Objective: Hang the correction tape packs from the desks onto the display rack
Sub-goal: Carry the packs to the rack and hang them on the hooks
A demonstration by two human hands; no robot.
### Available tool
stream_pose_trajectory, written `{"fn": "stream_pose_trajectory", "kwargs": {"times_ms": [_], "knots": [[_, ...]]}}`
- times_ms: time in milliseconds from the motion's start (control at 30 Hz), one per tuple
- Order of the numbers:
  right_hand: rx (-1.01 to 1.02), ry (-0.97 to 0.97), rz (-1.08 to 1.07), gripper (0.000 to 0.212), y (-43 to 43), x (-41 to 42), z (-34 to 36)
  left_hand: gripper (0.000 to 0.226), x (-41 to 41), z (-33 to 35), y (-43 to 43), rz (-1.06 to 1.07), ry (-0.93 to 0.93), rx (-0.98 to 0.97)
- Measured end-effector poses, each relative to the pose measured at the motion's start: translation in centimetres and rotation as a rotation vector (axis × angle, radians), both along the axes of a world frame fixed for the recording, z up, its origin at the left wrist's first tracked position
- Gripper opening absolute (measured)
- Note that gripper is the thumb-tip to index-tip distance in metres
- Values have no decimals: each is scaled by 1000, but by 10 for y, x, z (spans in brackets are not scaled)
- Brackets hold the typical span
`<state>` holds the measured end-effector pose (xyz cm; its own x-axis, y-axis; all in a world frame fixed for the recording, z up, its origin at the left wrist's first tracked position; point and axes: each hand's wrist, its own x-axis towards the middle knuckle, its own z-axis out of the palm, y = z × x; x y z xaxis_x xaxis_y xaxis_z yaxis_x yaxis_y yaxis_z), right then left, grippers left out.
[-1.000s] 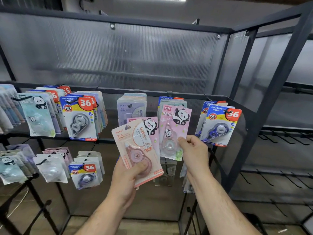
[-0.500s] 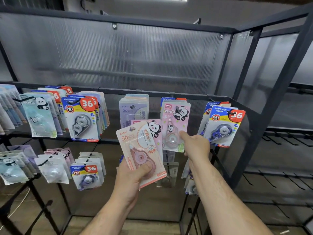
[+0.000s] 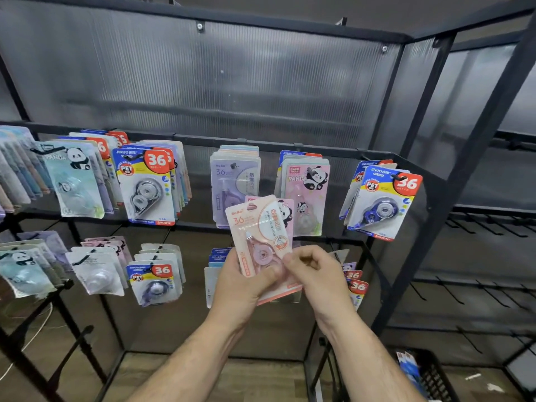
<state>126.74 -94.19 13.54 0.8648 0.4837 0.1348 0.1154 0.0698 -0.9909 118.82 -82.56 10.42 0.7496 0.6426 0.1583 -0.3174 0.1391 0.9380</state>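
Both hands are up in front of the display rack (image 3: 478, 146), close together. The left hand (image 3: 240, 285) grips a small bundle of correction tape packs from below, with its thumb laid across the front. The front one is a peach pack (image 3: 258, 224) marked 36, its top leaning a little to the left. A held panda pack (image 3: 286, 216) peeks out behind its upper right edge.

The right hand (image 3: 319, 274) sits just beside the left with its fingers curled. Its thumb and forefinger pinch the lower right edge of the peach pack, so the 2 hands meet on the same bundle. That bundle is in the hands, in front of the middle of the rack and not on a hook.

Along the upper rail hang a teal panda pack (image 3: 72, 178), a blue 36 pack (image 3: 148, 187), a lilac pack (image 3: 232, 181), a pink panda pack (image 3: 310, 181) and, at the right end, another blue pack (image 3: 383, 201). Each of these has more packs stacked behind it.

The lower rail carries further packs, among them a white pack (image 3: 98, 271) and a small blue pack (image 3: 153, 281).

At the bottom right stands a black basket (image 3: 432, 372) with something blue in it, too blurred to make out.
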Motion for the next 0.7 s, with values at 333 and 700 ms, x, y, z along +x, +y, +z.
{"fn": "stream_pose_trajectory", "kwargs": {"times_ms": [333, 700], "knots": [[-24, -7, -69, 10, -11, 5, 2, 47, -1, 16, -9, 15, 53, -68], [156, 64, -233, 8, -1, 26, 29, 16, -11, 17, 8, 198, 37, -144]]}}
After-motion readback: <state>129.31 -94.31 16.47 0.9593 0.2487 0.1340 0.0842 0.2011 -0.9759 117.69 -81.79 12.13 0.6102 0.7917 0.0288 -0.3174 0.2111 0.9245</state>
